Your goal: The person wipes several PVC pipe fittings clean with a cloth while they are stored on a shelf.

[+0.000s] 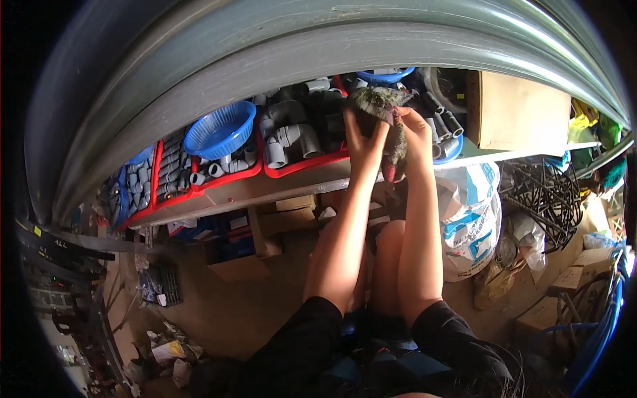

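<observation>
Both hands (391,132) grip the mottled cloth (396,142) between them.

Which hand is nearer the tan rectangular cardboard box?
Right: the right hand is left of the box; the left hand is farther left.

Both bare forearms stretched forward, nearly parallel, left hand (413,127) raised with fingers bent inward, right hand (363,138) held close opposite, fingers partly hidden, black sleeves pushed near elbows

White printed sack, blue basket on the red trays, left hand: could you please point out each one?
White sack (468,232), head view, printed side.
Blue basket (233,142), head view, side wall.
Left hand (364,142), head view, middle.
</observation>
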`<control>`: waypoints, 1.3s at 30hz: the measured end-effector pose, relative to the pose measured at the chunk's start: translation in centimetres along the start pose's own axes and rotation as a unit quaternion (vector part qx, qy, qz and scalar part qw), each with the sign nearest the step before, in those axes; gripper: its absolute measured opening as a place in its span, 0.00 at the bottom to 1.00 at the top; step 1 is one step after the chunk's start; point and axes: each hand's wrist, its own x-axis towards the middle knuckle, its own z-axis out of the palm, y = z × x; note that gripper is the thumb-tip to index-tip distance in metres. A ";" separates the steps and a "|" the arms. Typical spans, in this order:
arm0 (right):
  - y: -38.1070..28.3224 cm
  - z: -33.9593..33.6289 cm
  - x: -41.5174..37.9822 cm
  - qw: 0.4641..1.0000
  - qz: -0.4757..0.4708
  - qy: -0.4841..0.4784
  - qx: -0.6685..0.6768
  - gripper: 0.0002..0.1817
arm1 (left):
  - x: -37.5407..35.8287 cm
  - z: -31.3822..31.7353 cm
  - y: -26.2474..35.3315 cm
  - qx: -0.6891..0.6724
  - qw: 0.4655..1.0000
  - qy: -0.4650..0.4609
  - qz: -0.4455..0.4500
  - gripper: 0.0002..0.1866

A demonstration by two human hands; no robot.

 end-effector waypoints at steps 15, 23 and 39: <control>-2.2 1.0 -2.3 0.994 0.031 -0.100 0.039 0.18 | 0.2 -1.3 6.6 -0.021 0.996 0.006 -0.090 0.25; -3.2 4.7 -3.8 0.959 -0.042 -0.091 -0.265 0.15 | -0.1 -5.0 6.4 -0.032 0.999 0.012 -0.031 0.23; 1.9 0.6 -2.1 0.999 -0.017 -0.004 -0.051 0.12 | 0.5 -4.2 4.6 -0.049 0.997 -0.049 -0.021 0.29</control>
